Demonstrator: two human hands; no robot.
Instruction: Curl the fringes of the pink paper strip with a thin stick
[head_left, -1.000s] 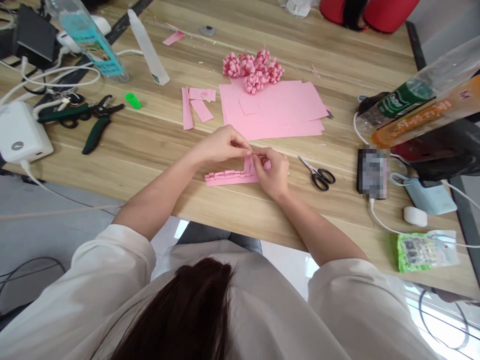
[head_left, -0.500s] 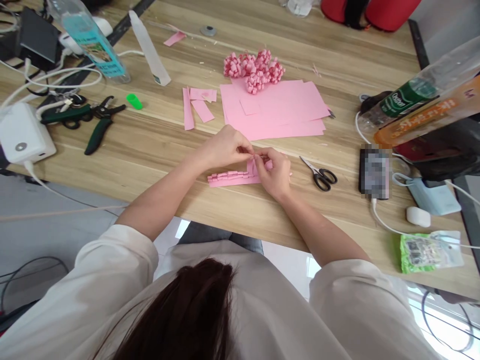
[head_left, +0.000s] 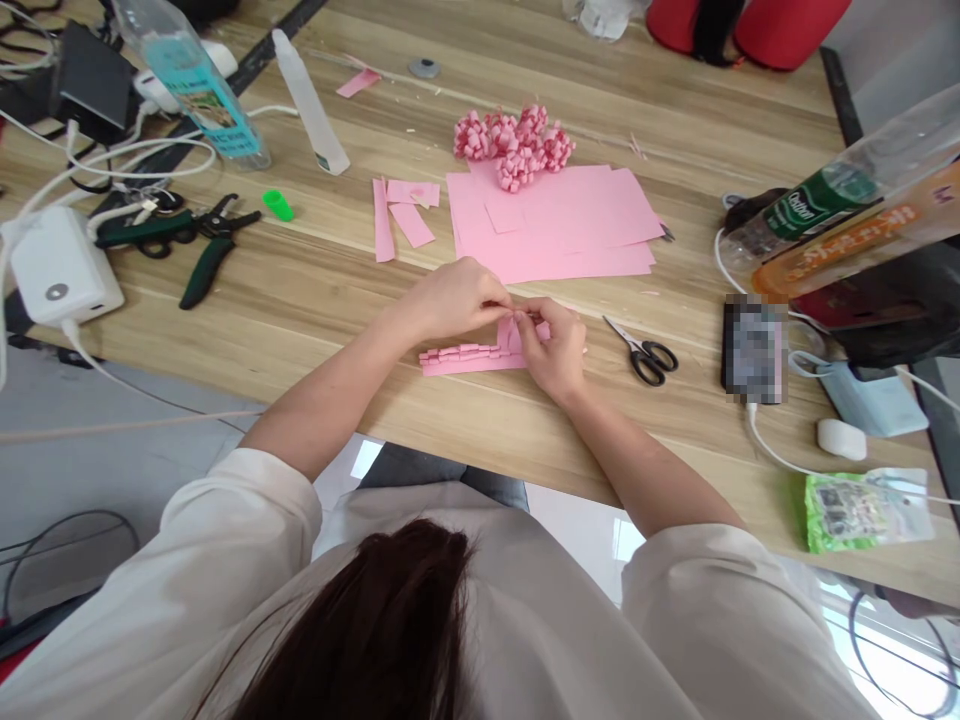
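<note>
A pink paper strip [head_left: 474, 366] with a row of curled, fringed ends along its upper edge lies near the table's front. Over its right part, my left hand [head_left: 472, 295] and my right hand [head_left: 556, 345] meet, fingertips pinched together on the narrow fringe of the strip. The exact spot between the fingers is partly hidden. To the right of my right hand lies a pair of black-handled scissors [head_left: 645, 352]. Behind my hands are stacked pink paper sheets [head_left: 592, 215], with several curly pink paper flowers [head_left: 517, 145] at their back edge.
Left of the sheets are loose pink paper pieces [head_left: 384, 225]. Farther left lie a green cap [head_left: 278, 205], a glue bottle [head_left: 311, 105], green-handled pliers [head_left: 206, 270] and a white power block [head_left: 64, 270]. On the right are bottles [head_left: 795, 215], a phone [head_left: 754, 350] and a green packet [head_left: 844, 510].
The whole view has shifted slightly, with things appearing a little further right and down. Both hands keep their pinch on the paper, almost unmoved.
</note>
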